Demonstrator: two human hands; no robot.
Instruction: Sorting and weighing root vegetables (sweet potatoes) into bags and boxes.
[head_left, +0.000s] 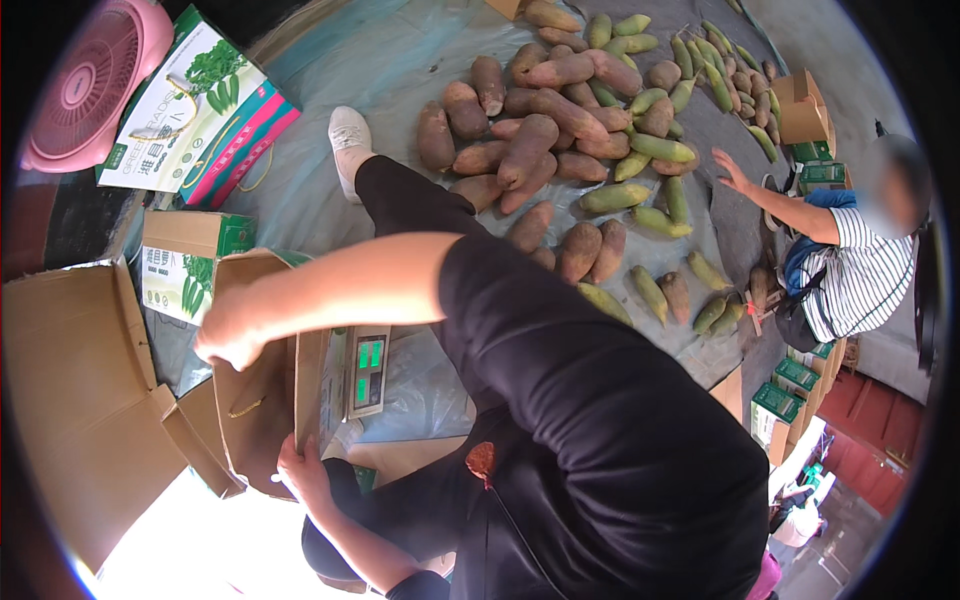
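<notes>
An upright, open cardboard carton (310,385) stands in front of me, with a yellow cord handle (245,408) on its inner side. My left hand (305,475) grips its near wall edge, thumb and fingers on either side of the cardboard. Over the carton's opening, my right hand (232,328) hangs at the end of a stretched arm; its fingers look curled but are blurred, and I cannot see whether they hold anything. Right beside the carton, a weighing scale (365,370) shows lit green digits.
Several reddish, soil-covered radishes (525,150) and green radishes (615,198) lie piled on plastic sheeting. Printed gift boxes (190,120), a pink fan (85,90) and a big open carton (75,370) stand around me. Another person (860,245) sits at the right, one hand extended.
</notes>
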